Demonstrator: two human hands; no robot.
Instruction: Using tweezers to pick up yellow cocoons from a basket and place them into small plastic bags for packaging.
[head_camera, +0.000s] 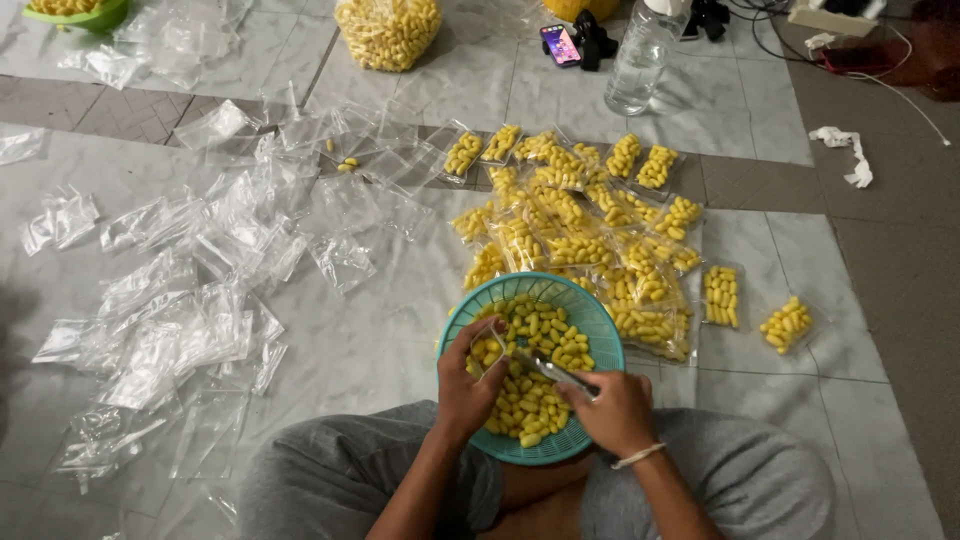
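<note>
filling small clear bag (545, 368) over teal basket (600, 330) on lap. left hand (465, 385) fingers curled among yellow pieces (530, 395), scooping. right hand (615, 410) pinched on bag. likely mid-fill; next probably sealing, adding to filled packets (600, 230) on floor ahead.

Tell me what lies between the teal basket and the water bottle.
In the head view, a heap of small clear bags filled with yellow pieces lies between the teal basket and the water bottle.
</note>
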